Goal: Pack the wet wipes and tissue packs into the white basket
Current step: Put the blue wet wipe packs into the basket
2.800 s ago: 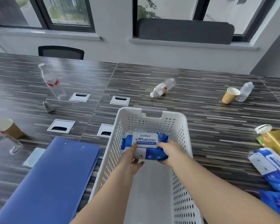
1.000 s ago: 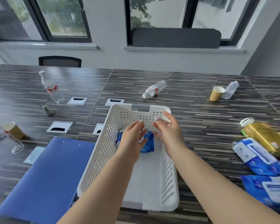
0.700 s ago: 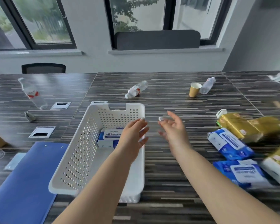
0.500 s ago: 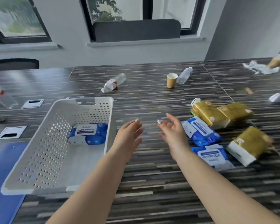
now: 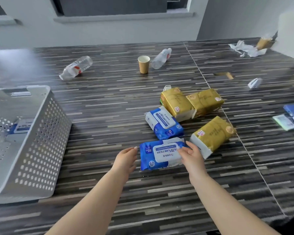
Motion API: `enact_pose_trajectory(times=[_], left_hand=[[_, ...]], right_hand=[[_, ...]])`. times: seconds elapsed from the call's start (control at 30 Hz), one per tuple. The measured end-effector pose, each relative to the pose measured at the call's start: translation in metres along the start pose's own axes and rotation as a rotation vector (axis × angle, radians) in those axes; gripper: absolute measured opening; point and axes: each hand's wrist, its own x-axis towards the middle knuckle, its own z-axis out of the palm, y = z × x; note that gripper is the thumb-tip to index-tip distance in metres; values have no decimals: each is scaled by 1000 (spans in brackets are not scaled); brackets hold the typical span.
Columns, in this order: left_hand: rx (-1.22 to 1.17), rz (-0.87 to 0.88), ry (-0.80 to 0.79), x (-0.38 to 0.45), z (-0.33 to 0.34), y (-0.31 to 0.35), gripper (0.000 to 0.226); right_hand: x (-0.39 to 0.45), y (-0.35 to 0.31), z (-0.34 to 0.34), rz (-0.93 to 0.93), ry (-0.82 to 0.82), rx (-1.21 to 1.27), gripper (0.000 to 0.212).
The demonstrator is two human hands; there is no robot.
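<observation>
A striped dark wood table (image 5: pixel 109 116) fills most of the view. At its left edge sits the white basket (image 5: pixel 39 150), its perforated side wall facing the camera; one blue wet wipes pack in the basket (image 5: pixel 22 128) lies on the floor of it, blurred and partly hidden behind the wall.

Right of centre lies a cluster of packs. Three gold tissue packs are there: two lying side by side and touching at the back, the left gold tissue pack (image 5: pixel 176 103) and the right gold tissue pack (image 5: pixel 205 101), and a third gold tissue pack (image 5: pixel 212 134) nearer, angled with its white end toward the camera. Between them lies the far wet wipes pack (image 5: pixel 164 122), blue with a white lid label. Just in front of it rests the near wet wipes pack (image 5: pixel 161 154), flat on the table.

Both hands flank that near pack. The left hand (image 5: pixel 126 160) is at its left end with fingers relaxed and loosely spread; whether the fingertips touch the wrapper is hard to tell. The right hand (image 5: pixel 192 155) lies on the pack's right end, fingers laid over the label's edge, not curled around it.

Farther back stand a paper cup (image 5: pixel 143 64), a plastic bottle on its side (image 5: pixel 160 58) just beside it, and another lying bottle (image 5: pixel 76 67) to the left.
</observation>
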Motion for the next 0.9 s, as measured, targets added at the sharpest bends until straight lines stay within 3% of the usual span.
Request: enact_pose_trajectory(times=[0.13, 0.3, 0.57, 0.77, 0.9], left_hand=[[50, -10, 19, 9, 11, -10, 37], [91, -38, 47, 25, 17, -19, 74], [75, -82, -38, 44, 34, -25, 74], [113, -52, 34, 42, 41, -28, 76], [47, -22, -1, 36, 29, -29, 76]], right_hand=[[10, 12, -12, 29, 2, -80, 57], [22, 22, -11, 96, -9, -221, 62], [39, 16, -11, 160, -92, -304, 58], [36, 23, -11, 130, -50, -235, 55], [28, 26, -9, 134, -27, -123, 52]])
